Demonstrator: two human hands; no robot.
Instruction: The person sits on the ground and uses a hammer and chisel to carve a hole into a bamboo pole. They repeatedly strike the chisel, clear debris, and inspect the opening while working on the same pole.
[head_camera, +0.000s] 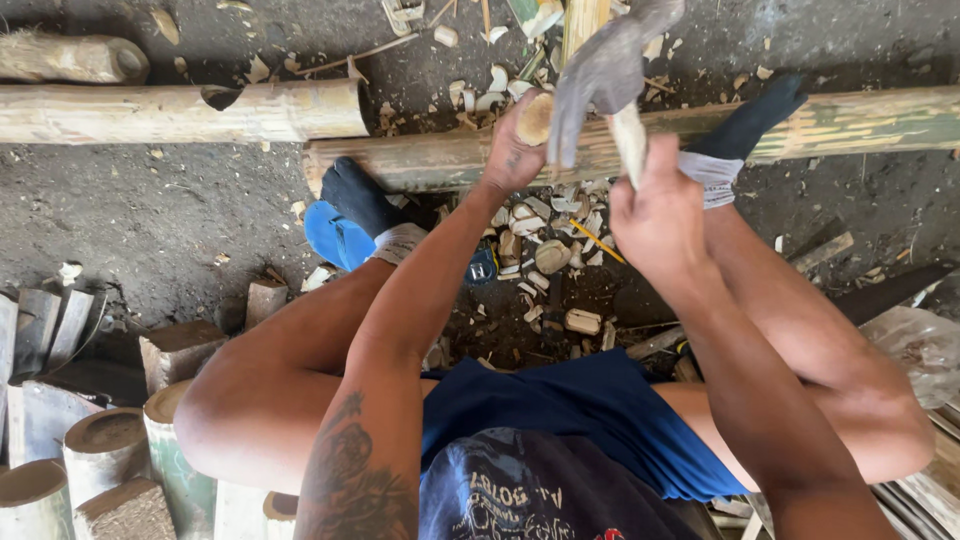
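Long bamboo pole (850, 120) across the dirt floor (150, 220), steadied under both dark-socked feet; judged heavy, rigid, unlikely to roll while pinned. Second bamboo pole (180, 110) parallel behind it, well apart from the hands. Cut bamboo rounds (105, 440) stacked at lower left beside the knee. Blue sandal (335, 235) just beside the left foot.

Broad grey chopping blade (605, 75) raised above the near pole, blurred (mid-swing, probably). Pale wooden handle (630, 140) running down into the right hand (660, 215), fingers clenched hard round it. Judged top-heavy, stiff, sharp along one edge; best held low on the handle with a full fist, as here, never near the metal.

Short bamboo piece (534, 120) standing end-up on the near pole, left hand (512, 155) closed about its side, fingers wrapped and gripping, thumb side near the cut top. Judged light, hard, smooth-skinned and a bit slippery, prone to split along the grain; safest grip low on the flank, fingers clear of the top face where the blade lands (left fingertips close to the blade path, a risk).

Pale wood chips (550, 255) scattered between the feet; light, loose, nothing to grip.
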